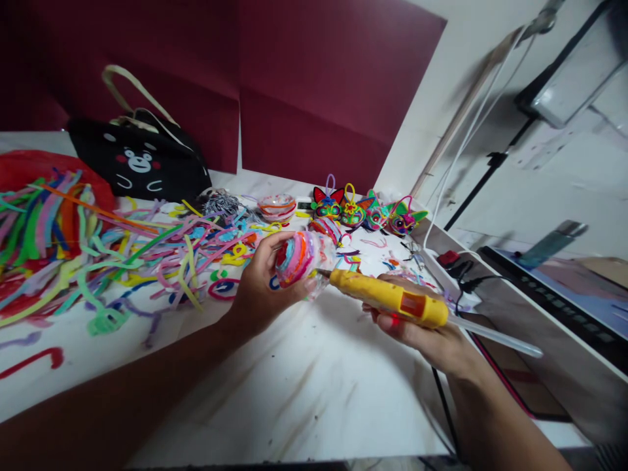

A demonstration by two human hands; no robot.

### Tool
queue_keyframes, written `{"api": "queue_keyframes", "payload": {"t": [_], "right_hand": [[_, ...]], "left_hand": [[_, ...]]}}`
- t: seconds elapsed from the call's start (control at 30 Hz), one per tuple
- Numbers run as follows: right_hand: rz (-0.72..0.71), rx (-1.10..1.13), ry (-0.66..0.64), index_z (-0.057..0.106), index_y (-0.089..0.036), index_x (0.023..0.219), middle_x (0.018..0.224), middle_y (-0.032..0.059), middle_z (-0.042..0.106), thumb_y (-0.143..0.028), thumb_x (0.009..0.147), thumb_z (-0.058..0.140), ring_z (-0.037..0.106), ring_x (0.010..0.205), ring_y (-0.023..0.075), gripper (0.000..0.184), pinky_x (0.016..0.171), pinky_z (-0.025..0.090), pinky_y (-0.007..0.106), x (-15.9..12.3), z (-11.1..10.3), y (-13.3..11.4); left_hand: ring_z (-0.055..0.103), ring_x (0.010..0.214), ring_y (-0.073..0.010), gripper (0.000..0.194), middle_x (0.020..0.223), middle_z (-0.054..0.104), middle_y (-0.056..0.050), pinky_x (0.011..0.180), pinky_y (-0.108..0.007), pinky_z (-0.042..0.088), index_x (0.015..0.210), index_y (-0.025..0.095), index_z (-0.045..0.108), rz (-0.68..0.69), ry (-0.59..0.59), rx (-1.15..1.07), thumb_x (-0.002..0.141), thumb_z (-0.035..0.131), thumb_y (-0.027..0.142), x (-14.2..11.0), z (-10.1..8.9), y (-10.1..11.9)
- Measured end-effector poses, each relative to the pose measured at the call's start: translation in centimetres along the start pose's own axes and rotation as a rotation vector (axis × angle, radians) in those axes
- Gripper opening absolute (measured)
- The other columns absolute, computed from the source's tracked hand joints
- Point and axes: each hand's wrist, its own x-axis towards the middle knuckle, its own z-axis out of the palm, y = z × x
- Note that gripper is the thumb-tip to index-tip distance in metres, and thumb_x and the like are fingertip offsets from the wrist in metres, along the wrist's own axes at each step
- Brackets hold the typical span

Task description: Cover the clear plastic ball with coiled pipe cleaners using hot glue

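My left hand is wrapped round a clear plastic ball partly covered with rings of red, blue, pink and orange pipe cleaner. A yellow hot glue gun is gripped in my right hand. Its nozzle points left and meets or nearly meets the ball's right side; contact is hard to judge. From the gun's rear sticks a translucent glue stick, and a red light glows near my fingers. My right fingers are partly hidden under the gun.
Loose pipe cleaners cover the table's left side. Behind them stands a black bag. Several colourful cat-like ornaments and a half ball sit at the back. A phone lies to the right, near a cable.
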Motion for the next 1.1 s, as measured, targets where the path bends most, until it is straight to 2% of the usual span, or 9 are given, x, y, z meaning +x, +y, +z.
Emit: {"api": "queue_keyframes", "payload": {"t": [0.2,0.3,0.5,0.7,0.87,1.1], "right_hand": [[0.064,0.046,0.020,0.065,-0.032,0.115,0.098,0.0033,0.073,-0.036,0.088,0.071,0.069,0.084,0.0266,0.028,0.076,0.056,0.042,-0.8,-0.3,0.9],[0.047,0.031,0.004,0.066,-0.032,0.112,0.097,0.0032,0.072,-0.036,0.089,0.069,0.069,0.085,0.0271,0.023,0.075,0.056,0.042,-0.8,-0.3,0.9],[-0.039,-0.090,-0.028,0.067,-0.030,0.103,0.093,0.0031,0.070,-0.035,0.092,0.063,0.066,0.083,0.0248,0.013,0.073,0.052,0.038,-0.3,-0.3,0.3],[-0.258,-0.283,-0.040,0.060,-0.023,0.086,0.083,0.0043,0.062,-0.034,0.093,0.056,0.058,0.077,0.0219,0.014,0.064,0.043,0.034,0.4,0.1,-1.1],[-0.260,-0.334,-0.073,0.048,-0.023,0.084,0.078,0.0016,0.054,-0.024,0.091,0.052,0.051,0.068,0.0177,0.008,0.060,0.036,0.032,0.6,0.3,-2.1],[-0.318,-0.435,-0.036,0.044,-0.024,0.086,0.077,0.0015,0.054,-0.019,0.086,0.051,0.051,0.067,0.0179,0.009,0.058,0.036,0.031,0.5,0.5,-2.3]], "left_hand": [[0.057,0.128,-0.0307,0.073,0.132,0.062,-0.014,0.100,-0.040,0.052,0.129,0.018,0.049,-0.009,-0.011,-0.004,0.066,0.085,0.032,0.0,0.0,0.1],[0.056,0.129,-0.0321,0.074,0.134,0.061,-0.014,0.101,-0.041,0.052,0.129,0.019,0.050,-0.020,-0.014,0.006,0.066,0.086,0.034,0.0,0.0,0.2],[0.056,0.129,-0.0302,0.072,0.135,0.061,-0.013,0.099,-0.037,0.053,0.129,0.018,0.050,-0.009,-0.021,-0.017,0.067,0.085,0.029,-0.1,0.0,0.2],[0.056,0.129,-0.0297,0.072,0.134,0.060,-0.013,0.102,-0.037,0.051,0.127,0.019,0.052,-0.009,0.003,-0.035,0.064,0.087,0.027,0.1,0.1,-0.1],[0.055,0.129,-0.0302,0.073,0.134,0.059,-0.013,0.101,-0.039,0.050,0.127,0.020,0.051,-0.044,0.017,-0.033,0.064,0.087,0.029,0.0,0.1,-0.1],[0.053,0.131,-0.0307,0.075,0.134,0.057,-0.013,0.103,-0.038,0.048,0.126,0.020,0.052,-0.090,0.058,-0.028,0.061,0.088,0.031,0.0,0.2,0.0]]}}
